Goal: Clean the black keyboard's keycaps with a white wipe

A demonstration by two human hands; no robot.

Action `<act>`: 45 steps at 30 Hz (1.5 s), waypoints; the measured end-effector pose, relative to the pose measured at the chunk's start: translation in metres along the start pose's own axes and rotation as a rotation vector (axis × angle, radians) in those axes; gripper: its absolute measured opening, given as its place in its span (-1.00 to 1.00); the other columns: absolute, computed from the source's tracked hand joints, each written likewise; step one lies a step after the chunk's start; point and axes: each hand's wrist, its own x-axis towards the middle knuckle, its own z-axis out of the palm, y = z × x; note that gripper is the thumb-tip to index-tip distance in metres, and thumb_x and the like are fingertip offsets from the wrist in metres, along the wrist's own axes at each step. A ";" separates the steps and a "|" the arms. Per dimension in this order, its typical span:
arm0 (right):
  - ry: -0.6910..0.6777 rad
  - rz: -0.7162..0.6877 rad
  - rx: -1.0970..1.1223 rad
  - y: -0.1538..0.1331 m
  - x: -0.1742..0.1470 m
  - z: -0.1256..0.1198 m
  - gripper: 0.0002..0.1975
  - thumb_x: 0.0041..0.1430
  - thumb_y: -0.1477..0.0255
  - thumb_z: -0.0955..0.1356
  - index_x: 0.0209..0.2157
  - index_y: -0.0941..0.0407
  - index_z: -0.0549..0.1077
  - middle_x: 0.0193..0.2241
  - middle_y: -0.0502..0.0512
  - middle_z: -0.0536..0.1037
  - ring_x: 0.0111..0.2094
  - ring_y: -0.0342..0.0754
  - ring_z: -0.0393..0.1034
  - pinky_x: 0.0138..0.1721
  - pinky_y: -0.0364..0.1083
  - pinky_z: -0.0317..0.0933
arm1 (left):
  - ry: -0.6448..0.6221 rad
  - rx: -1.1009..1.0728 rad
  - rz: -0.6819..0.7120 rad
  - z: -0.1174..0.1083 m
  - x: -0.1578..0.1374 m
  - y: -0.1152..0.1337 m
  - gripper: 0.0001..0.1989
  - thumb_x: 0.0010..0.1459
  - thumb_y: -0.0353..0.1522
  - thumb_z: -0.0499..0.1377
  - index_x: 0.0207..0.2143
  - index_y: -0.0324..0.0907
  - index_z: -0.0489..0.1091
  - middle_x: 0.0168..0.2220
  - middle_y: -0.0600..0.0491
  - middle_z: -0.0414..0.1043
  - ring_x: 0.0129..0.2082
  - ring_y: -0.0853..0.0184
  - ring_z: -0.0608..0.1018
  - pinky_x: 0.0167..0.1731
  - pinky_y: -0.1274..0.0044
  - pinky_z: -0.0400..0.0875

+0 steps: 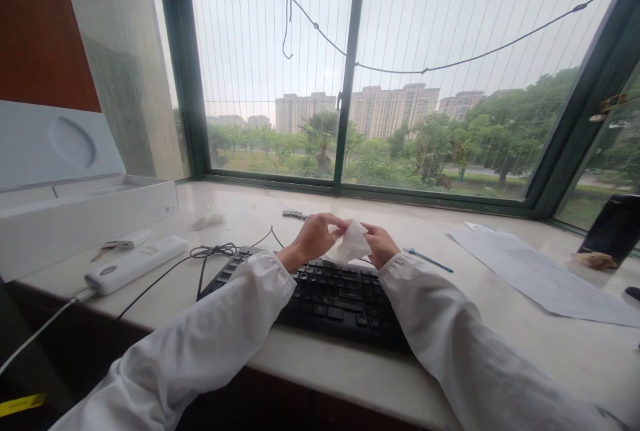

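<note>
Between my two hands hangs a thin white tissue (352, 243), held up just above the black keyboard (345, 298). My left hand (317, 238) pinches its upper left part between thumb and fingers. On the other side my right hand (379, 242) grips the tissue's right edge, with some of its fingers hidden behind it. The keyboard lies at the front edge of the pale stone sill, and its left end is partly covered by my white sleeve.
A white power strip (137, 263) with a key beside it lies at the left, before an open white box (90, 218). Loops of black cable (213, 251) run by the keyboard. Rightward are a blue pen (430, 260), printed paper (540, 274) and a dark phone-like object (613, 231).
</note>
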 end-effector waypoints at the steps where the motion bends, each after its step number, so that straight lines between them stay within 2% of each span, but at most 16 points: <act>1: -0.008 0.016 0.015 0.000 0.000 0.000 -0.60 -0.36 0.35 0.52 -0.35 0.19 0.59 -0.47 0.12 0.61 -0.34 0.05 0.49 -0.24 0.00 0.32 | 0.006 0.024 0.015 -0.001 0.000 0.000 -0.83 0.12 -0.37 0.22 -0.24 -0.06 0.59 -0.20 0.03 0.58 -0.26 0.29 0.57 -0.23 0.50 0.43; 5: -0.043 0.055 0.083 -0.003 -0.002 0.000 -0.59 -0.46 0.45 0.54 -0.40 0.19 0.59 -0.45 0.11 0.62 -0.30 0.06 0.49 -0.15 0.01 0.31 | 0.028 0.090 0.059 -0.004 0.000 0.002 -0.85 0.14 -0.39 0.20 -0.27 -0.09 0.57 -0.24 0.05 0.57 -0.31 0.33 0.55 -0.25 0.51 0.41; 9: -0.078 0.070 0.077 -0.003 -0.001 0.003 -0.66 -0.39 0.40 0.53 -0.43 0.19 0.59 -0.48 0.11 0.62 -0.29 0.08 0.50 -0.16 0.02 0.33 | 0.071 0.158 0.051 -0.002 -0.001 0.005 -0.88 0.14 -0.39 0.19 -0.29 -0.11 0.54 -0.25 0.04 0.55 -0.34 0.33 0.54 -0.28 0.50 0.40; 13: -0.033 0.046 0.093 0.002 0.003 0.001 -0.72 -0.37 0.37 0.54 -0.49 0.17 0.58 -0.50 0.10 0.61 -0.31 0.06 0.50 -0.17 0.02 0.36 | 0.064 0.211 0.053 -0.001 -0.003 0.005 -0.86 0.16 -0.38 0.17 -0.26 -0.10 0.52 -0.22 0.04 0.54 -0.34 0.33 0.53 -0.32 0.51 0.38; 22: 0.007 0.057 0.092 0.005 0.003 -0.004 -0.60 -0.50 0.45 0.57 -0.43 0.18 0.60 -0.46 0.09 0.63 -0.33 0.07 0.51 -0.11 0.05 0.34 | 0.038 0.286 0.060 -0.004 -0.004 0.006 -0.79 0.14 -0.43 0.15 -0.19 -0.05 0.49 -0.23 0.09 0.53 -0.38 0.35 0.51 -0.40 0.52 0.32; 31: 0.019 0.033 0.123 0.005 0.004 -0.004 -0.72 -0.39 0.51 0.52 -0.46 0.13 0.60 -0.43 0.05 0.63 -0.22 0.08 0.50 -0.01 0.08 0.32 | 0.034 0.291 0.048 -0.002 -0.004 0.004 -0.87 0.18 -0.34 0.15 -0.27 -0.09 0.50 -0.24 0.06 0.54 -0.41 0.34 0.52 -0.41 0.51 0.32; 36: 0.043 0.062 0.178 0.001 0.002 -0.002 -0.69 -0.41 0.55 0.53 -0.44 0.13 0.60 -0.43 0.04 0.63 -0.24 0.05 0.51 -0.05 0.04 0.36 | 0.018 0.298 0.051 -0.003 -0.005 0.002 -0.89 0.15 -0.31 0.19 -0.29 -0.08 0.50 -0.26 0.07 0.54 -0.40 0.33 0.52 -0.40 0.51 0.33; 45: 0.117 0.110 0.206 -0.003 0.001 -0.005 -0.60 -0.51 0.56 0.58 -0.45 0.15 0.59 -0.48 0.07 0.63 -0.39 -0.03 0.52 -0.16 -0.01 0.43 | 0.021 0.260 0.056 -0.005 -0.004 0.004 -0.88 0.15 -0.29 0.19 -0.30 -0.07 0.51 -0.27 0.10 0.58 -0.34 0.31 0.57 -0.31 0.50 0.35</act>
